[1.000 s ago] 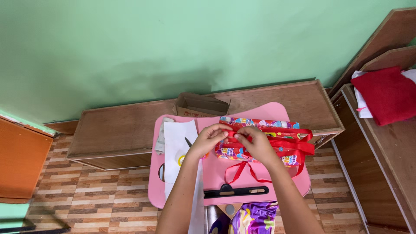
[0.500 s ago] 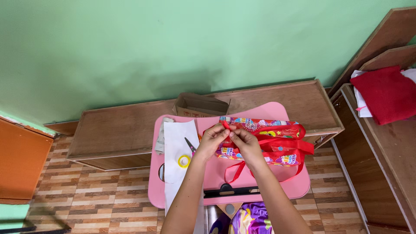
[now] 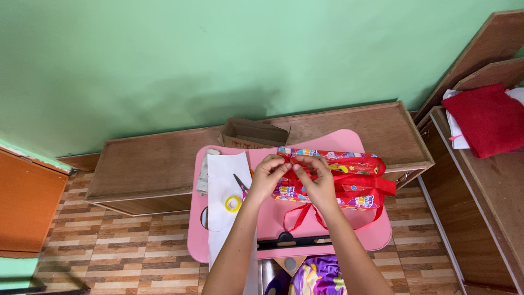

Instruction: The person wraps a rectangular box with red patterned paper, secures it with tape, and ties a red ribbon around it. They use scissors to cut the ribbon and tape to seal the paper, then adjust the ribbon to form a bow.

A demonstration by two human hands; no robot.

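Red ribbon (image 3: 357,183) is wrapped around a gift box in red patterned wrapping paper (image 3: 333,164), which lies on the right half of a small pink table (image 3: 273,218). Both hands are over the box's left end. Left hand (image 3: 267,177) has its fingers pinched closed on a bit of ribbon at the box's top left corner. Right hand (image 3: 314,180) is just beside it, fingertips also closed on the ribbon; the two sets of fingertips are nearly touching. Exact grip under the fingers is hidden.

Two loose ribbon tails (image 3: 305,216) run down from under the right hand onto the bare pink tabletop, spreading apart toward the near edge. A wider ribbon loop sticks out past the box's right end.

Left of the hands, on the same table: a white paper sheet (image 3: 224,169), with a yellow-cored roll of clear tape (image 3: 233,204) on it and scissors (image 3: 240,183) just above the tape, partly hidden by the left wrist. A crumpled pale cloth (image 3: 202,175) sits at the table's left edge. A black slotted strip (image 3: 295,240) runs along the near edge of the table.

Behind the table: an open cardboard box (image 3: 254,134) resting on a long low wooden panel unit (image 3: 147,158) against a green wall (image 3: 218,54). Far right, a red cloth (image 3: 488,117) lies on a wooden shelf. Floor is striped brown tile (image 3: 114,257). Purple patterned fabric (image 3: 322,276) shows at the bottom edge.
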